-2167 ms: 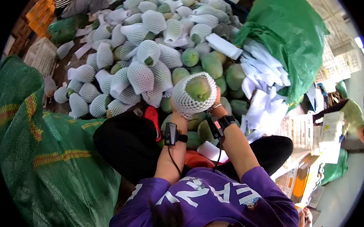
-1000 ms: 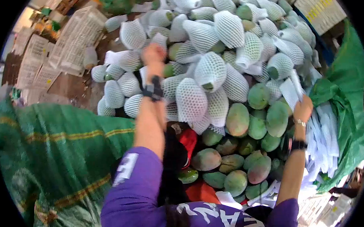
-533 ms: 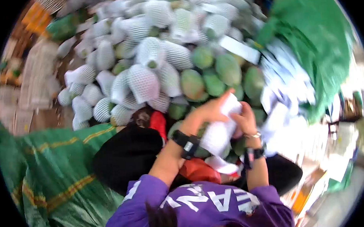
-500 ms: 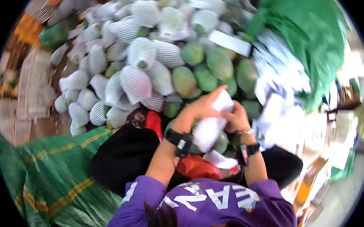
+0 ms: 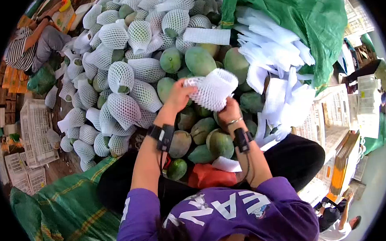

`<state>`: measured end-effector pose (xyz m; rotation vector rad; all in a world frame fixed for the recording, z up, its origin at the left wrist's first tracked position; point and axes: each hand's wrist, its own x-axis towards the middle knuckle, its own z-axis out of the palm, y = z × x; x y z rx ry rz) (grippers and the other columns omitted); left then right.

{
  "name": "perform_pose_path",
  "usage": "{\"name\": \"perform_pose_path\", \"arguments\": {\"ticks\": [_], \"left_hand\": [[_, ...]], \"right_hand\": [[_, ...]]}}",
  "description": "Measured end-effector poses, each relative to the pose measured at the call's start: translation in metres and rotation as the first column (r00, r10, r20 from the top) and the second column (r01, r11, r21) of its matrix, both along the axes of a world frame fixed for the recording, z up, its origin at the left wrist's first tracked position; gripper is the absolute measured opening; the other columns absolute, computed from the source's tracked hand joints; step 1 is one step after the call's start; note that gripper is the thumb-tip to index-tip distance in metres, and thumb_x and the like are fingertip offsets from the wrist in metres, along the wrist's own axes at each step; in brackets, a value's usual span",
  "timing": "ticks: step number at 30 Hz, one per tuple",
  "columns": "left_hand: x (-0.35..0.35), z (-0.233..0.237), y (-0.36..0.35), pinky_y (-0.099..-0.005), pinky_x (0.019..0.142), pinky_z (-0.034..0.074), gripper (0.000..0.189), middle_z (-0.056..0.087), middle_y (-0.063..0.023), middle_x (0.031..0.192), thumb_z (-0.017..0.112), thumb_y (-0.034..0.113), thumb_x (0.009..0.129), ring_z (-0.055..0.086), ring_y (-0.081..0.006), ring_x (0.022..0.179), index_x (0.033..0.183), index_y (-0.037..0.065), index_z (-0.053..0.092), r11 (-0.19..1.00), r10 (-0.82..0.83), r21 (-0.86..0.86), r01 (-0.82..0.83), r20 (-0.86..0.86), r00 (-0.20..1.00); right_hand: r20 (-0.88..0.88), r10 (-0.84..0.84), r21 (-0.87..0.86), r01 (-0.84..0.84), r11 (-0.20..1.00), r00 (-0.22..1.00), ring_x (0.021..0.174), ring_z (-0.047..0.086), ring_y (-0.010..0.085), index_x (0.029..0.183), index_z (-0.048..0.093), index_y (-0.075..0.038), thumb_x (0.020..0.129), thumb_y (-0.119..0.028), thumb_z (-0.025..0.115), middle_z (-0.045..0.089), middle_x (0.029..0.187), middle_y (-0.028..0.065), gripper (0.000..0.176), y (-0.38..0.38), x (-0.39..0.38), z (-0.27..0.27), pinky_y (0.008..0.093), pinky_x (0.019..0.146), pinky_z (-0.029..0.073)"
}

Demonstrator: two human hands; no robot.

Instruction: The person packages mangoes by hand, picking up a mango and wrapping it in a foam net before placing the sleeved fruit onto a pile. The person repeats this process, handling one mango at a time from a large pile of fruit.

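A white foam net sleeve (image 5: 213,90) is stretched wide between my hands, its rim facing up and right. My left hand (image 5: 181,95) pinches its left end. With closed fingers, my right hand (image 5: 230,113) grips the lower right edge. I cannot tell whether a mango is inside it. Directly below are bare green mangoes (image 5: 203,131), and more bare mangoes (image 5: 200,60) lie beyond the sleeve. Mangoes in foam net sleeves (image 5: 123,109) are heaped to the left and ahead. A flat foam sleeve (image 5: 206,36) rests on the pile.
Flat white foam sleeves (image 5: 282,99) are stacked at the right, beside a green plastic sack (image 5: 296,25). Another green sack (image 5: 72,207) spreads at lower left. White crates (image 5: 37,131) stand far left. A person (image 5: 36,43) sits at upper left, another person (image 5: 337,222) is at lower right.
My hands have moved forward and apart. The white foam piece, narrow and slanted between them before, is now spread wide and farther from my body. The view has shifted.
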<state>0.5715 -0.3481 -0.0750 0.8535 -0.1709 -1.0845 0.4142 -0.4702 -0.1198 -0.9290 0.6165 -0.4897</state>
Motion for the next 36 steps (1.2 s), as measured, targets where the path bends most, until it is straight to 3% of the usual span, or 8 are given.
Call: {"name": "perform_pose_path", "arguments": {"ticks": [1, 3, 9, 12, 15, 19, 31, 36], "left_hand": [[0.015, -0.009, -0.011, -0.0287, 0.066, 0.044, 0.026, 0.058, -0.0085, 0.085, 0.055, -0.002, 0.064, 0.056, -0.0166, 0.076, 0.089, -0.004, 0.053, 0.986, 0.097, 0.123, -0.115, 0.145, 0.985], [0.052, -0.014, -0.036, -0.0301, 0.055, 0.041, 0.014, 0.055, -0.0123, 0.07, 0.054, 0.003, 0.063, 0.054, -0.0249, 0.061, 0.077, 0.002, 0.051, 0.843, -0.171, 0.288, -0.455, 0.945, 0.28], [0.138, -0.065, -0.124, -0.0374, 0.073, 0.041, 0.037, 0.058, -0.0145, 0.082, 0.053, 0.027, 0.073, 0.054, -0.0333, 0.083, 0.103, 0.004, 0.054, 0.769, -0.555, 0.442, -0.462, 0.82, -0.141], [0.143, -0.028, -0.122, -0.0317, 0.053, 0.043, 0.047, 0.055, -0.0104, 0.078, 0.045, 0.035, 0.077, 0.055, -0.0231, 0.065, 0.114, 0.006, 0.044, 0.679, -0.665, 0.729, -0.084, 0.66, 0.35], [0.114, 0.002, -0.094, -0.0292, 0.051, 0.043, 0.055, 0.053, -0.0101, 0.096, 0.048, 0.034, 0.076, 0.053, -0.0199, 0.076, 0.123, 0.009, 0.032, 0.56, -0.609, 0.825, 0.076, 0.347, 0.713], [0.074, -0.045, -0.044, -0.0334, 0.075, 0.043, 0.044, 0.052, -0.0088, 0.102, 0.044, 0.022, 0.081, 0.051, -0.021, 0.09, 0.121, 0.008, 0.031, 0.999, 0.003, 0.033, -0.012, 0.279, 0.96], [-0.071, -0.048, 0.062, -0.0328, 0.071, 0.045, 0.03, 0.054, -0.0092, 0.098, 0.045, 0.019, 0.082, 0.053, -0.0195, 0.085, 0.109, 0.005, 0.043, 0.694, 0.298, -0.38, -0.612, -0.622, 0.724], [-0.05, -0.035, 0.085, -0.0326, 0.069, 0.046, 0.026, 0.055, -0.0094, 0.097, 0.045, 0.018, 0.082, 0.054, -0.0189, 0.083, 0.104, 0.004, 0.047, 0.602, 0.451, -0.339, -0.723, -0.603, 0.658]], "right_hand": [[0.071, -0.151, 0.568, 0.084, 0.819, 0.986, 0.086, 0.054, 0.0186, 0.105, 0.048, 0.0, 0.082, -0.006, 0.045, 0.057, 0.096, 0.0069, 0.024, 0.006, 0.012, 0.006, 0.0301, 0.076, 0.044], [-0.111, -0.229, -0.048, 0.225, 0.973, 0.967, 0.077, 0.055, 0.0195, 0.102, 0.048, 0.001, 0.082, -0.017, 0.05, 0.057, 0.092, 0.0083, 0.027, -0.004, 0.029, -0.023, 0.0323, 0.068, 0.044], [-0.62, -0.168, -0.183, 0.066, 0.981, 0.766, 0.073, 0.058, 0.0255, 0.095, 0.053, 0.007, 0.086, -0.038, 0.038, 0.06, 0.086, 0.0168, 0.049, -0.046, 0.096, -0.096, 0.0366, 0.061, 0.044], [-0.299, -0.339, 0.3, 0.425, 0.854, 0.892, 0.073, 0.058, 0.0241, 0.094, 0.054, 0.009, 0.086, -0.04, 0.038, 0.06, 0.087, 0.0169, 0.052, -0.034, 0.102, -0.059, 0.0353, 0.06, 0.044], [-0.282, -0.425, -0.259, 0.358, 0.897, 0.86, 0.076, 0.056, 0.0186, 0.096, 0.053, 0.007, 0.087, -0.029, 0.041, 0.06, 0.087, 0.0134, 0.039, -0.048, 0.087, -0.064, 0.0309, 0.064, 0.044], [-0.089, -0.263, -0.751, 0.109, 0.652, 0.961, 0.065, 0.051, 0.0116, 0.086, 0.058, 0.006, 0.08, -0.008, 0.042, 0.06, 0.072, 0.0078, 0.021, -0.047, 0.052, 0.065, 0.0255, 0.059, 0.04], [-0.416, 0.191, -0.298, -0.331, 0.895, 0.889, 0.052, 0.042, 0.0067, 0.056, 0.048, 0.003, 0.077, -0.03, 0.057, 0.047, 0.054, 0.001, 0.039, 0.034, 0.062, 0.093, 0.0244, 0.046, 0.033], [-0.493, 0.063, -0.745, -0.459, 0.485, 0.868, 0.065, 0.052, 0.0372, 0.081, 0.055, 0.005, 0.082, -0.033, 0.047, 0.056, 0.073, 0.023, 0.039, 0.08, 0.054, 0.05, 0.0383, 0.061, 0.041]]}}
